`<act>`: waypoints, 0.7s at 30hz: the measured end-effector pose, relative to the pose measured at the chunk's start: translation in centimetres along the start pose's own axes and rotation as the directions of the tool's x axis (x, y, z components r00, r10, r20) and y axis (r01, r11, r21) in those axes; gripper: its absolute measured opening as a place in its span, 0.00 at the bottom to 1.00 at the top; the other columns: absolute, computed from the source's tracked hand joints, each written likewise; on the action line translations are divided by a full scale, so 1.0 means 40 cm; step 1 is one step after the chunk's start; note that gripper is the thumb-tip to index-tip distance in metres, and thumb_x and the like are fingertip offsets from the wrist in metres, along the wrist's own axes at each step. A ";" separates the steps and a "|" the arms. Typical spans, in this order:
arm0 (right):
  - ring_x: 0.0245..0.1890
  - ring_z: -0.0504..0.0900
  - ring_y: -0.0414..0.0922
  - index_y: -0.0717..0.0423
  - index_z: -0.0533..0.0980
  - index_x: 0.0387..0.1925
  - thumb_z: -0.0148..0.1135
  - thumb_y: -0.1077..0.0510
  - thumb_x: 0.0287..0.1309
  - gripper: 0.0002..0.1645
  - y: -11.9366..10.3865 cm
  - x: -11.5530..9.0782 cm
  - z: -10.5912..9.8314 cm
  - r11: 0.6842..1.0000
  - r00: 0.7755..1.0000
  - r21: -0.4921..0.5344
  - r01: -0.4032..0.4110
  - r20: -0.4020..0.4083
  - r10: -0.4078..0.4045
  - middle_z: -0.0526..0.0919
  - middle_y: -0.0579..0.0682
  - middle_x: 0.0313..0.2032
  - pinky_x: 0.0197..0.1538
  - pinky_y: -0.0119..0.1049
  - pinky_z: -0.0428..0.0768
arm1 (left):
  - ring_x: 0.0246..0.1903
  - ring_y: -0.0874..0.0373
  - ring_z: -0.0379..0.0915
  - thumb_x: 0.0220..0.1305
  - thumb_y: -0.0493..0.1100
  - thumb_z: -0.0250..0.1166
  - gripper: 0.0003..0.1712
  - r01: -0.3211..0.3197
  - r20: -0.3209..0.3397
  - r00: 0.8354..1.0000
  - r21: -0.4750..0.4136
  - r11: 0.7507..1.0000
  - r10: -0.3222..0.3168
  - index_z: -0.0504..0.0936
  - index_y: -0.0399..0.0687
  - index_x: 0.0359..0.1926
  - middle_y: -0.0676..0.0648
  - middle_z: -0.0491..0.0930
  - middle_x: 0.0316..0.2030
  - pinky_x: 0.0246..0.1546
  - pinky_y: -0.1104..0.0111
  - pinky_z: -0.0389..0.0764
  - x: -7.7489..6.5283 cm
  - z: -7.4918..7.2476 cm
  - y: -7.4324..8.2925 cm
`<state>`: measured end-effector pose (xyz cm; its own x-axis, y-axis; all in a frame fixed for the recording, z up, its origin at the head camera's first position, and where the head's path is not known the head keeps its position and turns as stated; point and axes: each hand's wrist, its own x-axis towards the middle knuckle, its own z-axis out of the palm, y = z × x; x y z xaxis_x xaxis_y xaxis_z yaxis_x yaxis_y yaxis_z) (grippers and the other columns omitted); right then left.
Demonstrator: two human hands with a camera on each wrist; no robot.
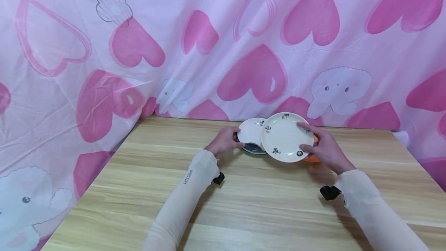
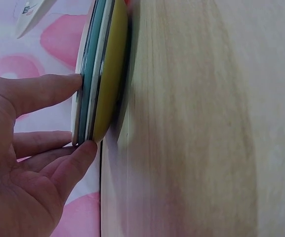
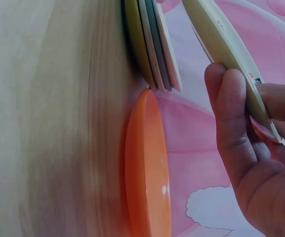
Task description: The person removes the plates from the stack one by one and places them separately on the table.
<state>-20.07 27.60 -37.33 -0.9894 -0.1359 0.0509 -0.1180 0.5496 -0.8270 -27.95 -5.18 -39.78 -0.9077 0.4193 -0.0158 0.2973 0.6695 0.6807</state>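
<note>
My right hand (image 1: 329, 150) pinches the rim of a cream plate (image 1: 285, 138) with small black and red printed marks, thumb on its upper face and fingers beneath. The plate is held above the table, tilted, and overlaps a stack of plates in the head view. My left hand (image 1: 225, 141) grips the left rim of that stack, whose top plate (image 1: 248, 130) is white with dark print. In the left wrist view, a teal plate (image 2: 87, 98) lies within the stack and a yellow dish (image 2: 110, 74) is at its bottom.
An orange dish (image 3: 147, 168) rests on the table beside the stack, partly hidden under the right hand and cream plate in the head view. The wood-grain table (image 1: 244, 204) ends at a pink heart-print cloth (image 1: 205, 76) behind and to the left.
</note>
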 end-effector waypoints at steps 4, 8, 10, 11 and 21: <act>0.37 0.82 0.46 0.42 0.58 0.77 0.68 0.65 0.59 0.49 0.004 -0.005 -0.005 1.000 1.000 0.001 0.004 0.008 -0.004 0.66 0.68 0.65 0.35 0.38 0.88 | 0.62 0.47 0.73 0.59 0.42 0.73 0.36 -0.002 0.003 1.000 -0.001 1.000 0.002 0.72 0.37 0.67 0.37 0.76 0.64 0.68 0.57 0.73 0.001 -0.002 -0.002; 0.36 0.83 0.44 0.42 0.59 0.77 0.67 0.65 0.60 0.48 0.010 -0.011 -0.013 1.000 1.000 -0.009 0.012 0.005 -0.012 0.69 0.67 0.62 0.34 0.39 0.88 | 0.65 0.46 0.71 0.59 0.42 0.73 0.37 0.002 0.003 1.000 -0.003 1.000 -0.002 0.72 0.37 0.68 0.36 0.75 0.66 0.70 0.56 0.71 0.001 -0.004 -0.003; 0.35 0.83 0.43 0.43 0.59 0.77 0.67 0.65 0.60 0.47 0.013 -0.015 -0.018 1.000 1.000 -0.020 0.023 0.001 -0.023 0.69 0.67 0.62 0.33 0.38 0.88 | 0.64 0.46 0.71 0.59 0.41 0.73 0.36 -0.001 0.004 1.000 -0.003 1.000 0.001 0.72 0.37 0.67 0.36 0.75 0.65 0.70 0.56 0.71 0.000 -0.005 -0.002; 0.35 0.83 0.42 0.43 0.59 0.76 0.67 0.65 0.59 0.47 0.014 -0.017 -0.020 0.999 1.000 -0.025 0.026 -0.002 -0.026 0.69 0.67 0.63 0.33 0.38 0.88 | 0.64 0.46 0.71 0.60 0.41 0.73 0.36 -0.002 0.004 1.000 -0.004 1.000 0.002 0.72 0.37 0.67 0.36 0.75 0.65 0.69 0.56 0.72 0.000 -0.005 -0.001; 0.34 0.83 0.38 0.48 0.61 0.76 0.68 0.66 0.58 0.46 0.028 -0.040 -0.036 0.998 0.998 -0.028 0.057 -0.001 -0.057 0.65 0.68 0.68 0.33 0.40 0.88 | 0.66 0.47 0.70 0.60 0.42 0.73 0.37 0.010 0.008 1.000 -0.003 1.000 -0.010 0.71 0.37 0.69 0.36 0.74 0.66 0.71 0.57 0.70 -0.003 -0.004 0.001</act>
<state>-18.73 29.61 -37.53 -0.9812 -0.1660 0.0981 -0.1761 0.5637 -0.8070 -27.88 -5.32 -39.65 -0.9080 0.4179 -0.0286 0.2876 0.6717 0.6827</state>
